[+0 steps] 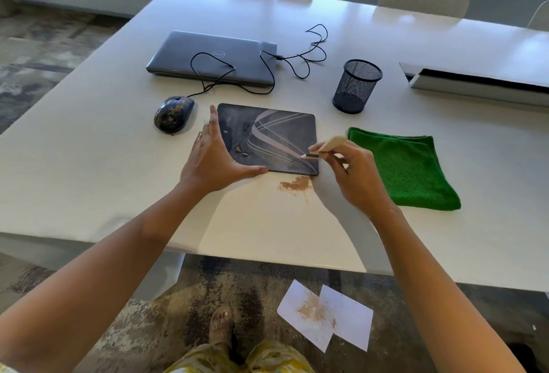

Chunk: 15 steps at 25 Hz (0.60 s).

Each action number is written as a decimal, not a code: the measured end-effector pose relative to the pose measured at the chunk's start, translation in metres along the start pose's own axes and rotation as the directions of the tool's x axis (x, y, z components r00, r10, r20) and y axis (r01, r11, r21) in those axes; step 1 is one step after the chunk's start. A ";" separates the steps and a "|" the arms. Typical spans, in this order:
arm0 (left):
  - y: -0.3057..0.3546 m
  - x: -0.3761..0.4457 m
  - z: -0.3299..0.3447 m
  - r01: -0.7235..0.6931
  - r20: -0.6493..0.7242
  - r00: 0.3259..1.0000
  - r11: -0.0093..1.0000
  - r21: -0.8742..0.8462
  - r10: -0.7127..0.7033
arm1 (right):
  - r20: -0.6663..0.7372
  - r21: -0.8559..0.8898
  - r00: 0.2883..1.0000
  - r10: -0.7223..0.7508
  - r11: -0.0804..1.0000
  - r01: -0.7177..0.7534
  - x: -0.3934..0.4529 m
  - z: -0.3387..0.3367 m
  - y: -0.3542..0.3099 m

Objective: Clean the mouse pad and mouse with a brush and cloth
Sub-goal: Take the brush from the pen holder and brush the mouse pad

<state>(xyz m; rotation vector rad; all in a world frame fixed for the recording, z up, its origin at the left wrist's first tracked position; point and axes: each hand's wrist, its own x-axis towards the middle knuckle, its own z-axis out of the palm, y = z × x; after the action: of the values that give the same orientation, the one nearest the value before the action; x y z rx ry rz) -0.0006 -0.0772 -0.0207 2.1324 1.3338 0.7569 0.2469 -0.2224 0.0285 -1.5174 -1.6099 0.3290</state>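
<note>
A dark mouse pad (276,132) with pale curved lines lies in the middle of the white table (89,164). My left hand (212,156) lies flat with straight fingers on the pad's near left corner. My right hand (352,172) grips a brush with a pale wooden handle (329,144); its blurred bristles touch the pad's near right area. A small heap of brown dust (295,185) sits on the table just in front of the pad. The black wired mouse (173,113), speckled with brown dust, lies left of the pad. A folded green cloth (407,164) lies to the right.
A closed grey laptop (212,56) with the mouse cable looped over it lies behind the pad. A black mesh pen cup (356,86) stands at the back right, a white box (475,81) further right. Paper sheets with dust (325,313) lie on the floor. Chairs stand behind the table.
</note>
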 end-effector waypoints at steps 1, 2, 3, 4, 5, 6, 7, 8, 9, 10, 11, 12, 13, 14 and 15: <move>0.000 -0.001 0.000 -0.001 0.000 1.000 1.000 0.001 0.001 | 0.018 -0.019 1.000 0.007 1.000 -0.007 -0.002 0.003 0.001; 0.000 -0.001 0.000 -0.001 -0.002 1.000 1.000 0.003 0.001 | 0.040 -0.032 0.999 0.009 0.999 -0.008 -0.007 0.004 0.003; 0.000 -0.001 0.000 0.001 -0.004 1.000 1.000 0.005 -0.001 | 0.058 -0.032 0.998 0.002 0.999 0.000 -0.013 0.004 0.005; 0.000 -0.001 0.000 0.001 -0.006 1.000 1.000 0.007 -0.001 | 0.065 -0.025 0.998 -0.011 1.000 0.013 -0.020 0.002 0.007; 0.000 -0.002 0.000 0.001 -0.008 1.000 1.000 0.008 -0.001 | 0.058 -0.019 0.998 -0.024 0.999 0.025 -0.026 -0.001 0.008; 0.000 -0.002 0.000 0.001 -0.011 1.000 1.000 0.008 -0.001 | 0.036 -0.019 0.999 -0.032 0.999 0.033 -0.029 -0.004 0.008; 0.000 -0.002 0.000 -0.001 -0.012 1.000 1.000 0.006 0.001 | 0.001 -0.020 0.999 -0.034 0.999 0.034 -0.028 -0.006 0.008; 0.001 -0.002 0.000 -0.004 -0.012 1.000 1.000 0.006 0.004 | -0.039 -0.016 0.999 -0.031 0.999 0.031 -0.025 -0.008 0.008; 0.001 -0.002 0.000 -0.006 -0.014 1.000 1.000 0.008 0.006 | -0.072 -0.008 0.997 -0.026 1.000 0.025 -0.020 -0.007 0.008; 0.001 -0.002 0.000 -0.005 -0.016 1.000 1.000 0.010 0.005 | -0.086 -0.005 0.996 -0.016 1.000 0.016 -0.015 -0.005 0.008; 0.001 -0.001 -0.001 -0.003 -0.016 1.000 1.000 0.012 0.003 | -0.073 -0.014 0.997 0.000 1.000 -0.001 -0.012 -0.003 0.007; 0.001 -0.002 -0.001 -0.001 -0.014 1.000 1.000 0.015 0.001 | -0.042 -0.034 0.999 0.021 0.999 -0.022 -0.011 0.000 0.007; 0.001 -0.002 -0.001 -0.001 -0.012 1.000 1.000 0.017 0.002 | -0.007 -0.054 0.999 0.036 0.998 -0.036 -0.013 0.001 0.008; 0.001 -0.002 -0.001 -0.002 -0.010 1.000 1.000 0.017 0.002 | 0.022 -0.064 0.999 0.040 0.997 -0.038 -0.016 0.001 0.010; 0.001 -0.002 -0.001 -0.002 -0.009 1.000 1.000 0.018 0.002 | 0.035 -0.062 0.999 0.035 0.998 -0.032 -0.019 -0.001 0.011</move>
<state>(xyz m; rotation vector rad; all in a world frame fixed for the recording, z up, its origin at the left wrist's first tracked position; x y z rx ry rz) -0.0012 -0.0798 -0.0196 2.1470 1.3480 0.7583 0.2522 -0.2380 0.0136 -1.5947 -1.6379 0.3301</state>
